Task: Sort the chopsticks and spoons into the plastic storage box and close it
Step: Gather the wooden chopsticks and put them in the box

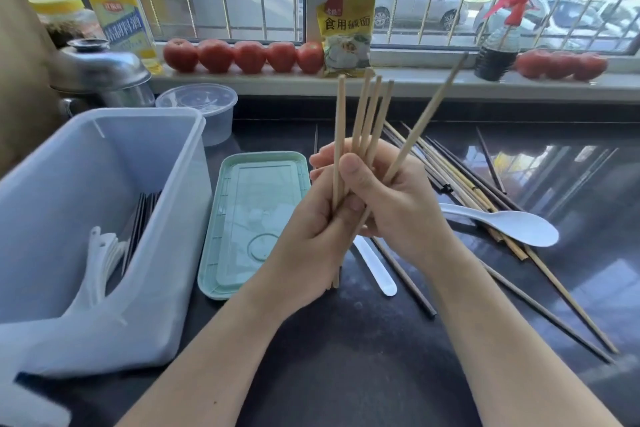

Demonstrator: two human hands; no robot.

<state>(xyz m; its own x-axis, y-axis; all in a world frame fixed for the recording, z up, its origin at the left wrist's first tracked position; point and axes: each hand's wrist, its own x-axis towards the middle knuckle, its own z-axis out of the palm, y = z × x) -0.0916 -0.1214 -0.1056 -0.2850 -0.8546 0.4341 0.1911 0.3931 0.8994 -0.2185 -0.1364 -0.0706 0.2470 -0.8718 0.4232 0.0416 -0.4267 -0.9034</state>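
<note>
Pale bamboo chopsticks (360,114), a bundle of four slim, round, unpainted sticks, stand nearly upright above the dark polished counter (346,357), fanned slightly at their tops; the left hand (311,229) grips them low down, thumb pressed across the shafts, and their lower ends show just below the palm. One more light chopstick (429,114), same colour and thickness, tilts away to the right with a darker tip, pinched between the fingers of the right hand (398,204), whose thumb lies against the bundle. Plastic storage box (114,135): translucent, bluish-white, rectangular, open, standing at the left of the counter; inside it, white plastic spoons (104,253) are stacked on edge toward the front and dark chopsticks (143,215) lean just behind them. Box lid (221,253): mint green with a clear centre panel, lying flat on the counter just beside the box, between it and the hands. Loose chopsticks (460,180), both pale and dark brown, lie crossed in a heap on the counter to the right of the hands, some reaching toward the near edge. White soup spoon (512,225): lies on top of that heap, bowl to the right. White flat handle (377,267), partly hidden under the hands, rests on the counter. Windowsill: row of red tomatoes (242,55), yellow packet (346,31), oil bottle (114,3), spray bottle (498,45). Round clear tub (204,111) stands behind the box.
</note>
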